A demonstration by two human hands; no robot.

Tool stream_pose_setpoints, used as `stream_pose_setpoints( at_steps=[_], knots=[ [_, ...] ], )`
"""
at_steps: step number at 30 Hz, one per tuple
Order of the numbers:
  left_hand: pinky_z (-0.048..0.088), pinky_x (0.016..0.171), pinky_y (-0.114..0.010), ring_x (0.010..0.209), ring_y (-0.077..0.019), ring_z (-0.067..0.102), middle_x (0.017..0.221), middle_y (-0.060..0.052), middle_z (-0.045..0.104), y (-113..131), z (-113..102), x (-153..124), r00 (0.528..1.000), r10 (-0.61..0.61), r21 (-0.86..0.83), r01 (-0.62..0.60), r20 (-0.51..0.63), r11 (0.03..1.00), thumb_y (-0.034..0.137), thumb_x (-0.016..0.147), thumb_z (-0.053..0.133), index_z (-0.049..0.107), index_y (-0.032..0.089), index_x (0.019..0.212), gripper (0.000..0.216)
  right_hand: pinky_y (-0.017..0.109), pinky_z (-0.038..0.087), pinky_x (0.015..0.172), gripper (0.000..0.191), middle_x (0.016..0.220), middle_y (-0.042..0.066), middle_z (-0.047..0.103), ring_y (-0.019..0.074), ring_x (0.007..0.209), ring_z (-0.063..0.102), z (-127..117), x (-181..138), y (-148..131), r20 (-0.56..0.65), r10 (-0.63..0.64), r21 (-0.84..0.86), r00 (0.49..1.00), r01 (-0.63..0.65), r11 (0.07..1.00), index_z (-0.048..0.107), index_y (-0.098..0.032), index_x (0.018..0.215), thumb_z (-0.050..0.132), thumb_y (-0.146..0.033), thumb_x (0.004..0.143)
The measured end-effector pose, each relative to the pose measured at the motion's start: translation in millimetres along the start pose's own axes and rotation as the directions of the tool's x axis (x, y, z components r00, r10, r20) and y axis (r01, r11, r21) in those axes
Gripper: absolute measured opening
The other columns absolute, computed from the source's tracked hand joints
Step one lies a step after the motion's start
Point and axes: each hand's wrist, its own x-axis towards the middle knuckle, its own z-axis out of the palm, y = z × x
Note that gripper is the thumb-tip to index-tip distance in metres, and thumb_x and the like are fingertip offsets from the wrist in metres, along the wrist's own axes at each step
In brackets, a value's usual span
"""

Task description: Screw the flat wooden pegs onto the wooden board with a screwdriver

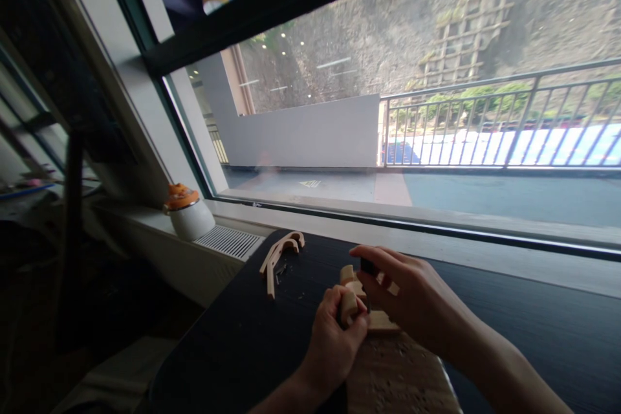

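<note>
Gripping wooden piece [348, 308] in left hand [332, 331], dark object [369, 266] in right hand [412, 290]. Keep piece steady, close beside right hand.

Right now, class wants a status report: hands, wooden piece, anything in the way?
Left hand gripping pale wooden piece. Right hand pinching black object. Curved wooden pieces off left, out of the way.

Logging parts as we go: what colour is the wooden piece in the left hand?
The wooden piece is pale tan, best seen in the head view.
</note>
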Motion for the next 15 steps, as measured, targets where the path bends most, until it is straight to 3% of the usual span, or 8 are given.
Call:
stream_pose_setpoints(
  at_steps=[12, 15],
  knots=[
    [0.041, 0.071, -0.023, 0.073, -0.0134, 0.051, 0.077, 0.001, 0.055, -4, 1, 0, 1.000, -0.011, 0.005, 0.011, 0.009, 1.000, 0.012, 0.073, 0.059, 0.054, 0.018, 0.075, 0.008, 0.026, 0.051, 0.062, 0.032, 0.107, 0.005, 0.071, 0.0182, 0.079, 0.069, 4, 2, 9, -0.026, 0.050, -0.038, 0.998, -0.051, 0.998, 0.058, -0.027, 0.121, 0.050, -0.029, 0.090],
    [0.041, 0.073, -0.023, 0.076, -0.0137, 0.053, 0.080, 0.000, 0.056, -4, -6, 3, 0.997, 0.003, 0.005, -0.003, 0.079, 1.000, 0.011, 0.071, 0.059, 0.055, 0.019, 0.078, 0.011, 0.026, 0.051, 0.062, 0.032, 0.108, 0.007, 0.071, 0.0182, 0.079, 0.069, 6, 2, 11, -0.037, 0.036, -0.039, 0.999, -0.038, 0.999, 0.058, -0.025, 0.121, 0.049, -0.029, 0.090]
  ],
)
